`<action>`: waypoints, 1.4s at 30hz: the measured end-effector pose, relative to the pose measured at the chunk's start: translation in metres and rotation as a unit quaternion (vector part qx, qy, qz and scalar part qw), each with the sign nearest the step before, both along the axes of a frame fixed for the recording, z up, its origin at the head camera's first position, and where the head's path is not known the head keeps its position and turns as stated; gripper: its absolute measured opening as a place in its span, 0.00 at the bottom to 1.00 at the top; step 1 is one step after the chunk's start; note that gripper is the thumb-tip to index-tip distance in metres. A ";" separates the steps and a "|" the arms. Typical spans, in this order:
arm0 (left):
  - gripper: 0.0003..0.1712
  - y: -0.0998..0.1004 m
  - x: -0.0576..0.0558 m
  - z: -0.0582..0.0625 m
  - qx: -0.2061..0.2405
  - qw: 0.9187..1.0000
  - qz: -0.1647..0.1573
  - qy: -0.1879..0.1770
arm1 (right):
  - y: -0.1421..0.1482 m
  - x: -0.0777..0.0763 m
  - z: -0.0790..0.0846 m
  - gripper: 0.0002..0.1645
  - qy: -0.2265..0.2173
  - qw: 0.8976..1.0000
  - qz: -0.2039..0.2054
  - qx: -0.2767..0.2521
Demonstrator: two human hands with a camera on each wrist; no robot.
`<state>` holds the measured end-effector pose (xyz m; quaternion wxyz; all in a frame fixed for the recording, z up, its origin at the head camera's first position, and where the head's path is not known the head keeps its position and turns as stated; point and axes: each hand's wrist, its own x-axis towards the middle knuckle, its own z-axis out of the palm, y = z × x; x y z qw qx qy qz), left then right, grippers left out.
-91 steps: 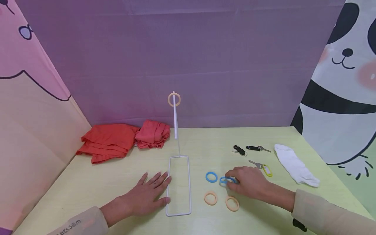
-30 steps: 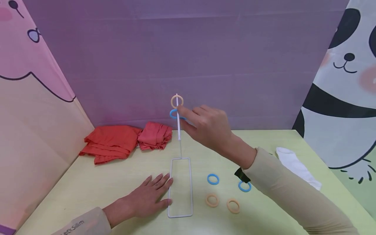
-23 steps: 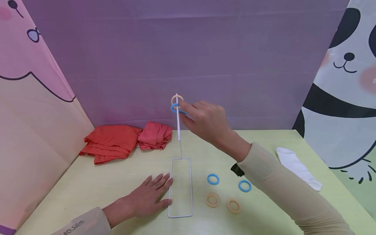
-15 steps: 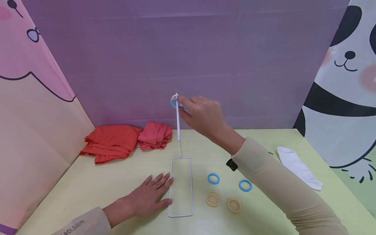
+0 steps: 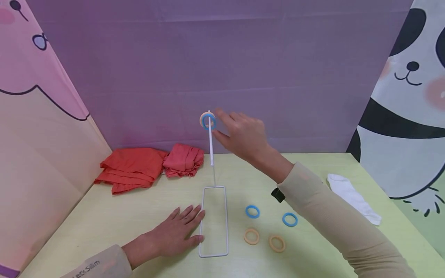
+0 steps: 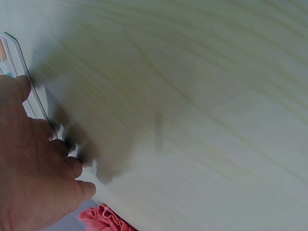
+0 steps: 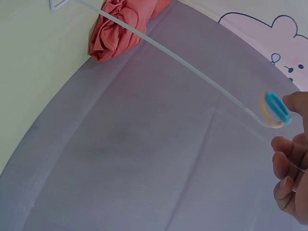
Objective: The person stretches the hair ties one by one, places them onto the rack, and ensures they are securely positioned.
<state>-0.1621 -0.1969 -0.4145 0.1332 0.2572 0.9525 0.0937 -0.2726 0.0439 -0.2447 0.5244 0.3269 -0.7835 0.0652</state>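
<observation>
A white wire stand point(image 5: 211, 148) rises from a flat rectangular base on the table, with a hook at its top. On the hook hang a wooden ring point(image 5: 201, 120) and a blue ring point(image 7: 277, 108) side by side. Just right of them is my right hand point(image 5: 241, 133), thumb and index finger spread apart; the right wrist view shows a fingertip very close to the blue ring, contact unclear. My left hand point(image 5: 175, 235) lies flat, its fingertips on the left side of the base. Right of the base lie two blue rings point(image 5: 252, 217) and two wooden rings point(image 5: 252, 244).
Two folded red cloths point(image 5: 133, 170) lie at the back left of the table. A white sock point(image 5: 351, 199) is at the right, partly behind my right sleeve point(image 5: 323, 204). The keys seen earlier are hidden by that arm. A purple backdrop point(image 5: 278, 77) stands behind.
My right hand picked a blue ring off the table, raised it to the hook beside the wooden ring and let it go. The left hand has stayed on the base.
</observation>
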 end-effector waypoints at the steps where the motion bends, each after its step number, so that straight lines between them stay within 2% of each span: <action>1: 0.46 0.000 0.000 0.000 0.000 1.000 0.001 -0.001 | 0.002 0.003 0.001 0.24 -0.001 1.000 -0.001 0.004; 6: 0.46 0.000 -0.001 0.001 -0.003 1.000 0.001 0.002 | 0.019 0.021 0.005 0.28 -0.011 1.000 0.019 0.004; 8: 0.46 0.000 -0.001 0.002 -0.003 1.000 -0.001 0.003 | 0.029 0.031 0.005 0.29 -0.040 0.999 0.030 0.007; 12: 0.46 -0.001 0.001 0.004 -0.004 1.000 -0.003 0.004 | 0.049 0.051 0.001 0.32 -0.132 0.990 0.052 0.018; 16: 0.46 -0.002 0.001 0.005 0.000 1.000 -0.002 0.005 | 0.069 0.069 -0.011 0.33 -0.237 0.969 0.056 0.048; 22: 0.44 -0.002 0.001 0.002 0.006 1.000 -0.008 0.016 | 0.099 0.092 -0.047 0.33 -0.389 0.914 0.033 0.109; 25: 0.45 -0.002 0.002 0.001 0.005 1.000 -0.008 0.018 | 0.114 0.103 -0.070 0.34 -0.427 0.894 0.025 0.130; 31: 0.46 -0.002 0.004 0.004 0.003 1.000 -0.006 0.020 | 0.137 0.115 -0.108 0.33 -0.469 0.870 0.010 0.153; 35: 0.46 -0.002 0.004 0.004 0.002 1.000 -0.005 0.021 | 0.147 0.119 -0.128 0.33 -0.517 0.842 0.002 0.154; 38: 0.45 -0.003 0.004 0.004 0.003 1.000 -0.004 0.020 | 0.151 0.120 -0.141 0.36 -0.533 0.832 -0.001 0.154; 42: 0.45 -0.003 0.003 0.003 0.006 1.000 -0.004 0.018 | 0.153 0.121 -0.153 0.36 -0.522 0.839 0.002 0.155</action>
